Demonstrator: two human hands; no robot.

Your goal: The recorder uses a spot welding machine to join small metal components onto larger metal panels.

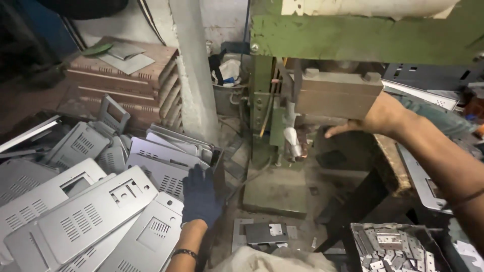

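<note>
My left hand (200, 195) wears a dark blue glove and rests flat on the edge of a pile of grey sheet-metal panels (101, 211) with vent slots and cut-outs. My right hand (370, 121) is bare and reaches out to the right of a green press machine (322, 38), fingers pointing toward the machine's metal tooling (295, 143) under a brown block (337, 93). Neither hand grips anything.
A bin of small bent metal brackets (396, 247) stands at the lower right. More grey panels (169, 151) lean upright behind my left hand. Stacked brown panels (123, 80) lie at the back left beside a grey post (194, 70). A flat plate (264, 233) lies on the floor.
</note>
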